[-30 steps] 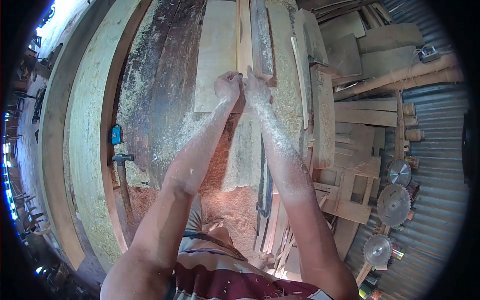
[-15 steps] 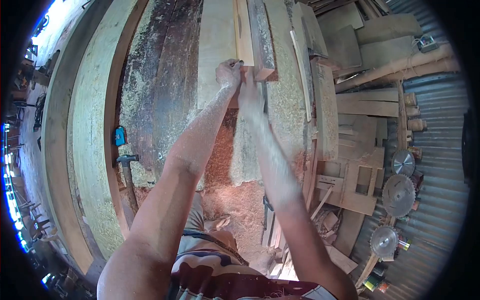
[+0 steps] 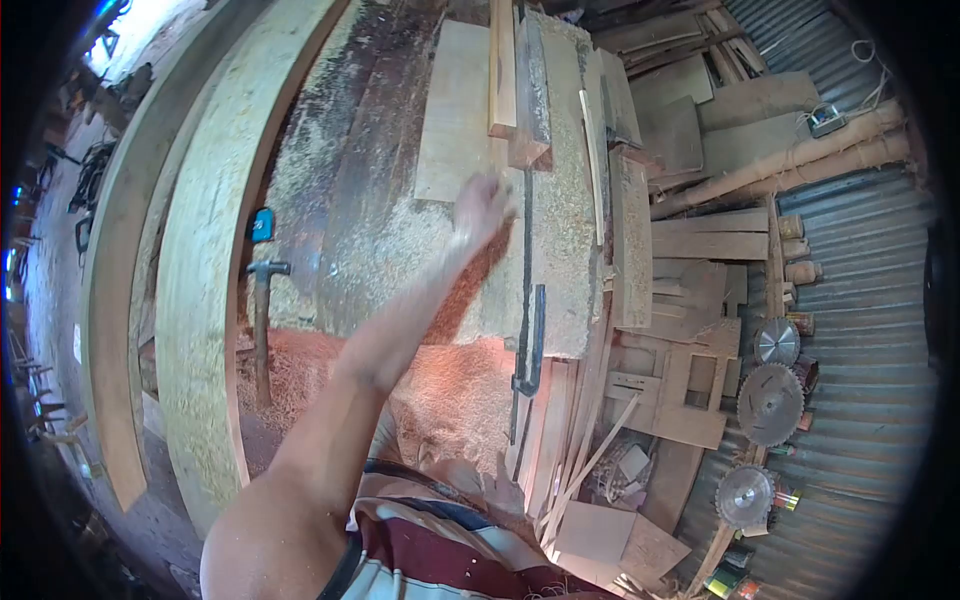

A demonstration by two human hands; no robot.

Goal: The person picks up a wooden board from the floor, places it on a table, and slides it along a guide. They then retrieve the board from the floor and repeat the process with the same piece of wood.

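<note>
My left hand (image 3: 482, 208) is blurred over the near end of a pale wooden board (image 3: 450, 120), its fingers smeared. Beyond it, a light wooden strip (image 3: 502, 105) lies along a thicker wooden beam (image 3: 530, 140) dusted with sawdust. Close to the hand's right side runs a dark metal bar (image 3: 527, 240), with a black bent piece (image 3: 538, 340) at its near end. My right hand and forearm do not show clearly; a patch of skin low by my shirt could be a hand or a foot.
A hammer (image 3: 262, 330) and a blue tape measure (image 3: 262, 225) rest on the left of the sawdust-covered bench (image 3: 350, 230). Long planks (image 3: 205, 270) flank it. Circular saw blades (image 3: 770, 403) hang by the corrugated wall (image 3: 870, 330), with offcuts (image 3: 680, 385) stacked below.
My left hand has come back from the strip's end toward me. My right arm has left the work, uncovering the bar and black bent piece. The view has shifted.
</note>
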